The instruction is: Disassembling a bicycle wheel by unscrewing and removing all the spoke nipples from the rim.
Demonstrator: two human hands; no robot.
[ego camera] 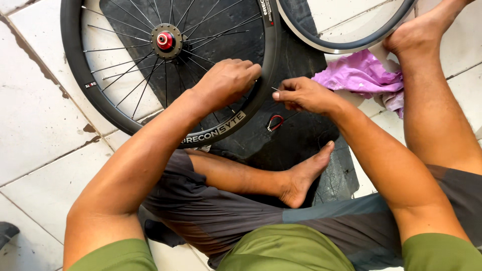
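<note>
Left hand grips black wheel rim above its white label; right hand fingers pinch thin spoke.

Floor: large pale square tiles, off-white, laid with dark grout lines. Grout along the upper left joint is crumbled and stained brown; a small chip shows near one joint at the left. Surface appears dusty but dry. A black mat, thin and creased, lies over the tiles at the centre of the view. A crumpled purple cloth rests on the tiles at the upper right, beside the mat. A dark object intrudes at the lower left edge; its kind cannot be told. Lighting is even daylight, with soft shadows. No walls, windows or furniture fall within the view.
</note>
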